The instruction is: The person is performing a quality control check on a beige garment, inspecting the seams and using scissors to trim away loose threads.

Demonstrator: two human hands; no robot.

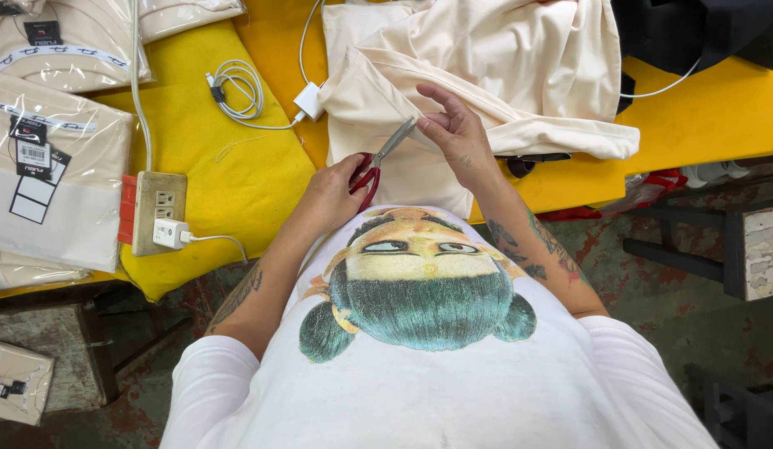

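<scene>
the cream garment (486, 75) lay on the yellow table (719, 108). the right hand (457, 133) pinched its edge (fingers closed on the cloth); the left hand (332, 195) gripped red scissors (378, 162), blades at the pinch. keeping the cloth taut and snipping close seemed wisest.

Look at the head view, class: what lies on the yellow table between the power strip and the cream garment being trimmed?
A coiled white cable with its white charger block lies between the power strip and the cream garment, on the yellow table.
</scene>
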